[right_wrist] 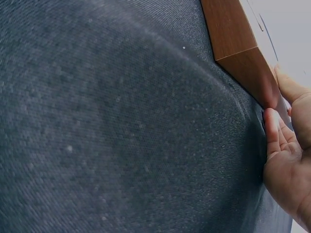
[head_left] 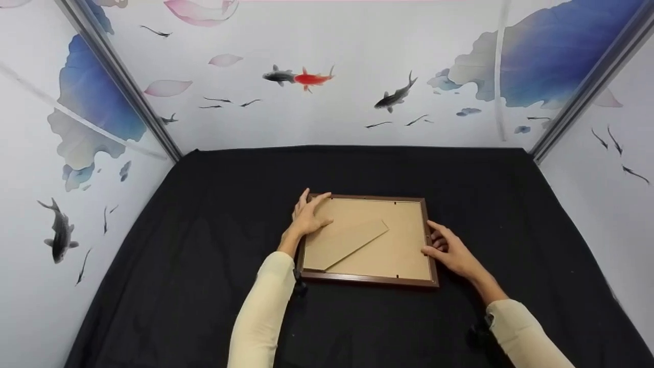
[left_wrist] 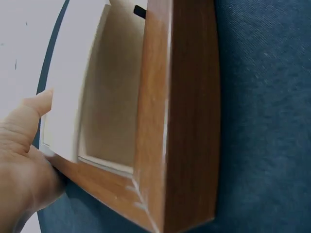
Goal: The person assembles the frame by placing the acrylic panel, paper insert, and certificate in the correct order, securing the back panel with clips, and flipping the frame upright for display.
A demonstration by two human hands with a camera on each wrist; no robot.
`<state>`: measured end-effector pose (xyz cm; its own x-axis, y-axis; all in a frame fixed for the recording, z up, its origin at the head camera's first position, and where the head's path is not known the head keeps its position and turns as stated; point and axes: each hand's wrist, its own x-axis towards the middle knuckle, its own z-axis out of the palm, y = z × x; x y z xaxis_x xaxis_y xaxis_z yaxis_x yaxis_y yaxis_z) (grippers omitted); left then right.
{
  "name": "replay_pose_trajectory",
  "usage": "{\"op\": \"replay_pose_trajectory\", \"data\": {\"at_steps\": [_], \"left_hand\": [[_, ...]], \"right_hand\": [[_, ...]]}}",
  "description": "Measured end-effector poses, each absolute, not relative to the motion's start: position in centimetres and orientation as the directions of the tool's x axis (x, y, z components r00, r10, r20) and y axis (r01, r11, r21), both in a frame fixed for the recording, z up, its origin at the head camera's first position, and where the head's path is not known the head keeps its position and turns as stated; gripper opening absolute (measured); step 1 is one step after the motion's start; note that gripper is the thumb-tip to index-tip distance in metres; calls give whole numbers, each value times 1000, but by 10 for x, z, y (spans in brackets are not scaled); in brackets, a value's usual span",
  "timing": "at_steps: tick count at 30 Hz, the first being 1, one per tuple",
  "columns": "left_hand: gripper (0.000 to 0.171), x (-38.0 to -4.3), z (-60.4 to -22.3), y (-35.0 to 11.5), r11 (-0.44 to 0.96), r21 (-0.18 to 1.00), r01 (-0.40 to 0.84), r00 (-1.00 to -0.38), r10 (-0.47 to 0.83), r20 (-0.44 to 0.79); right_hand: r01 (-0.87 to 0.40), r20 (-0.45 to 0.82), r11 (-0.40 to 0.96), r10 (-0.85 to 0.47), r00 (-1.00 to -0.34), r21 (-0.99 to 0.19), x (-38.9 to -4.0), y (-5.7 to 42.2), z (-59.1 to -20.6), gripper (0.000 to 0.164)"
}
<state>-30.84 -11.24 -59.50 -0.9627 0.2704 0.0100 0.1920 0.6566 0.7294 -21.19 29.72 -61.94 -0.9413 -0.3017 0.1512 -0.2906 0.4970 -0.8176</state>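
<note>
A brown wooden picture frame (head_left: 368, 282) lies face down, its tan backing board (head_left: 403, 240) and slanted easel stand (head_left: 352, 243) showing. My left hand (head_left: 306, 217) grips the frame's far left corner, thumb over the board and fingers at the outer edge. In the left wrist view, the left thumb lies by the stand flap (left_wrist: 73, 82), and the frame's brown side (left_wrist: 189, 116) fills the middle. On the opposite side, my right hand (head_left: 453, 250) holds the right edge, thumb on top and fingers curled against the side. The right wrist view shows the right hand (right_wrist: 291, 155) at the frame's side (right_wrist: 245, 73).
Black cloth (head_left: 204, 286) covers the table beneath the frame. White panels with painted fish and leaves (head_left: 327, 117) stand behind and on both sides, joined by grey metal posts (head_left: 127, 87). Small dark turn tabs (head_left: 397, 276) sit along the backing's rim.
</note>
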Motion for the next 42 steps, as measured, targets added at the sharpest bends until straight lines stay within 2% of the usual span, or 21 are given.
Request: {"op": "replay_pose_trajectory", "data": {"at_steps": [6, 22, 31, 37, 42], "left_hand": [[65, -310, -586, -106, 699, 702, 132, -951, 289, -109], [58, -309, -588, -104, 691, 709, 138, -963, 261, -67], [57, -303, -590, -98, 797, 580, 169, -963, 260, -77], [56, -304, -581, -89, 849, 496, 181, -951, 279, -131], [56, -302, -568, -88, 898, 426, 108, -961, 204, -187]], "right_hand": [[-281, 145, 501, -293, -945, -818, -211, 297, -621, 68], [-306, 184, 502, -278, -943, -809, -210, 294, -615, 67], [-306, 176, 502, -290, -941, -809, -193, 286, -584, 65], [-307, 202, 508, -253, -946, -805, -195, 295, -605, 65], [-296, 164, 508, -288, -943, -809, -208, 296, -619, 68]]}}
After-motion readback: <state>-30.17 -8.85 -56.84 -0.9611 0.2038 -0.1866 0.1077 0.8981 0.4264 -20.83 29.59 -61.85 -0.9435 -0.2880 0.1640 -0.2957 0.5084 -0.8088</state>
